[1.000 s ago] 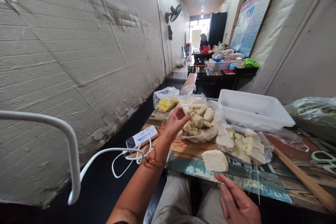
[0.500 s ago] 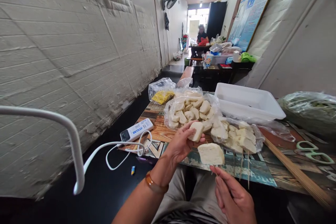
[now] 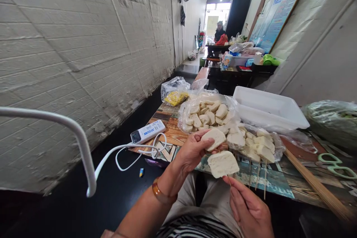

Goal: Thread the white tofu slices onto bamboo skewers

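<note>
Hands come together at the near edge of a patchwork, wood-patterned table [image 3: 171, 113], seen from the head camera. The left forearm slants up from the bottom of the view, an amber-coloured bracelet [image 3: 161, 192] at its wrist; the left hand [image 3: 192, 149] points toward the right. Its thumb lies on top of a pale slice [image 3: 216, 138], the fingers curled beneath, so the slice is pinched along its left side. The right hand [image 3: 247, 205] rises from the lower right, just off the near edge, thumb and forefinger pressed together on a thin wooden skewer [image 3: 229, 181]. That skewer runs into the lower edge of a second slice [image 3: 223, 165], held just below the first; whether the two touch cannot be told.

Both slices are flat, off-white and matte, with rounded corners; the skewered one has a rough, finely pitted face. Farther in from the near edge, a crinkled clear bag [image 3: 182, 119] holds a heap of similar pieces [image 3: 208, 115]. A smooth white plastic tub [image 3: 270, 106] stands along the far edge, to the right.
</note>
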{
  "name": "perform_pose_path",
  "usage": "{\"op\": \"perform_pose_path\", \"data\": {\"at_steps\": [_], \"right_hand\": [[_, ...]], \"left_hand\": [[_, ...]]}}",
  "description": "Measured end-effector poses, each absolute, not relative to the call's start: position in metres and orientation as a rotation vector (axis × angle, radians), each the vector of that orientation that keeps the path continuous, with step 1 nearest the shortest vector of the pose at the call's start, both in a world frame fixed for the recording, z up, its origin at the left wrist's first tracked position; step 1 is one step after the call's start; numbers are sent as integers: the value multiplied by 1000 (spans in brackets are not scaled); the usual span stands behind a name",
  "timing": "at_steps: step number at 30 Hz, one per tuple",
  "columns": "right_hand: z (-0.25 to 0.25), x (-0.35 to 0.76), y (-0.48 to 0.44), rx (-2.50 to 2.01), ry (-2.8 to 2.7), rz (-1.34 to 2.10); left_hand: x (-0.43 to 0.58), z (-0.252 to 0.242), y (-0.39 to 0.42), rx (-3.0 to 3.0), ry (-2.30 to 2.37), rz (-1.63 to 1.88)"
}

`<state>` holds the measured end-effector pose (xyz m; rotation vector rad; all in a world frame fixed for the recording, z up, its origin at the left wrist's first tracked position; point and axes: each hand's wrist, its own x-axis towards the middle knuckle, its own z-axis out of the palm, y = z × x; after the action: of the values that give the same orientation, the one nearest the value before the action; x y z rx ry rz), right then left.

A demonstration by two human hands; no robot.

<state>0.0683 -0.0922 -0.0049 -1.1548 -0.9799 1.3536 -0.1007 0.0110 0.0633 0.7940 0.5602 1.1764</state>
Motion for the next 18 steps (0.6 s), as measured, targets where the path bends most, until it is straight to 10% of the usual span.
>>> {"op": "perform_pose_path", "data": {"at_steps": [18], "right_hand": [[-2, 62, -94, -1221, -1028, 1312]], "left_hand": [[-106, 68, 11, 762, 661, 1204]]}}
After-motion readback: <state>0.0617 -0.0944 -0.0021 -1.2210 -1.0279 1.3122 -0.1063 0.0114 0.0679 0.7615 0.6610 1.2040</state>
